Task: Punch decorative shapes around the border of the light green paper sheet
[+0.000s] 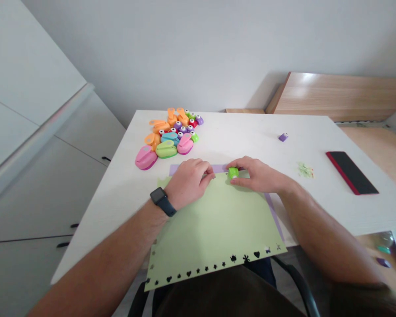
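A pale green paper sheet lies over the table's front edge, with a row of punched shapes such as hearts, stars and leaves along its near side. Beneath it, a purple sheet shows at the far and right edges. My right hand grips a small green craft punch at the sheet's far edge. Just to the left, my left hand rests on the far edge with thumb and forefinger pinched together. Whatever lies between those fingertips is too small to make out.
Orange, pink, green and blue lever punches cluster at the table's back left with several small punches. A purple punch stands back right. Green paper scraps and a black and red flat case lie right.
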### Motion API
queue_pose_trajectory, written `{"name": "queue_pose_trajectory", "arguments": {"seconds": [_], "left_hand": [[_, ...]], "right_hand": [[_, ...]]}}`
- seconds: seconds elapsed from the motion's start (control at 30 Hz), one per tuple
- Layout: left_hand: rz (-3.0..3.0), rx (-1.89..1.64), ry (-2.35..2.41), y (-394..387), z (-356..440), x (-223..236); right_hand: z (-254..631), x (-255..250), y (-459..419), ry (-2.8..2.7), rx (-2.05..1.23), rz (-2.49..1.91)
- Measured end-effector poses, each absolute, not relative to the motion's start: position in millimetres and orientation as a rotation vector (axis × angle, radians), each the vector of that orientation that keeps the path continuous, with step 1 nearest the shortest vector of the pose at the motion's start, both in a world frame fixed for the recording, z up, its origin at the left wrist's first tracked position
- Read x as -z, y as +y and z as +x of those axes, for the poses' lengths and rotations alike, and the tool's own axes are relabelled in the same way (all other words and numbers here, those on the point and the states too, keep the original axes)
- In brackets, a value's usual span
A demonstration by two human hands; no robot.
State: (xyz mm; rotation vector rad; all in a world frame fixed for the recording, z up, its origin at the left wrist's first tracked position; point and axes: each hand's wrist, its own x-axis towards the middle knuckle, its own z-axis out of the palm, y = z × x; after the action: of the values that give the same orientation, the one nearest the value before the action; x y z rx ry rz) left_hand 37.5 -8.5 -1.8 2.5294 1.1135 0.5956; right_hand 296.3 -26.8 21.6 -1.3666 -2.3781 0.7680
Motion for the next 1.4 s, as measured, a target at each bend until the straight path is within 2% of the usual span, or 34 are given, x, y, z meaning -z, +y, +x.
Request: {"name": "queue_pose_trajectory", "arguments": {"seconds": [1.4], "left_hand": [[2.487, -0.580, 1.121, -7.0, 38.4, 2.5]], "right_hand": [[291.8, -14.0, -23.8, -2.334, -0.730, -1.371]]}}
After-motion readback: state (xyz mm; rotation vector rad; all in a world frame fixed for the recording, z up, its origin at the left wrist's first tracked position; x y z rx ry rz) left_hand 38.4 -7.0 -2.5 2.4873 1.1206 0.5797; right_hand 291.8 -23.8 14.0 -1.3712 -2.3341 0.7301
